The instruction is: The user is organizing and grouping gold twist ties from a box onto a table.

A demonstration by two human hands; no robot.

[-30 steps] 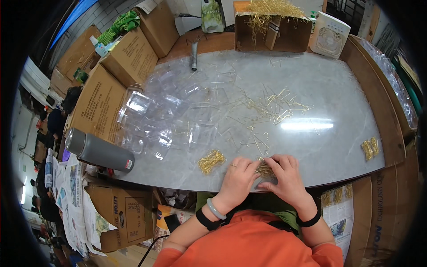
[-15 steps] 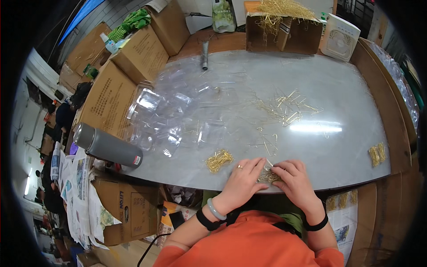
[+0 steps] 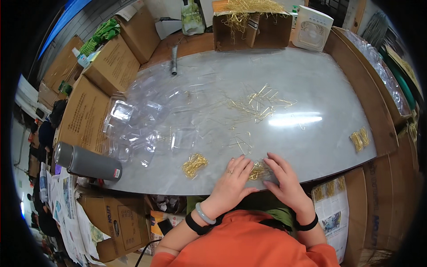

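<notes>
A small heap of thin gold wire hooks (image 3: 257, 171) lies at the table's near edge between my hands, with clear plastic seemingly around it. On its left side my left hand (image 3: 231, 179) rests, fingers stretched out and thumb apart, the fingertips by the heap. My right hand (image 3: 284, 181) is at the other side, its fingers and thumb spread with nothing gripped. A denser gold bundle of hooks (image 3: 195, 166) sits to the left of my left hand. Beyond my hands, loose hooks (image 3: 260, 104) are scattered over the grey tabletop (image 3: 213, 133).
Clear plastic trays (image 3: 149, 109) cover the table's left part. A grey bottle (image 3: 89, 162) lies at the left edge. Cardboard boxes (image 3: 84, 113) wall the left side. At the back are an open box (image 3: 231, 38) and a white fan (image 3: 312, 29). More gold bundles (image 3: 359, 139) lie far right.
My right hand has opened, its thumb and fingers spreading away from the hooks. My left fingers have eased off the heap, which shows more. The whole view has shifted, so the table appears further left.
</notes>
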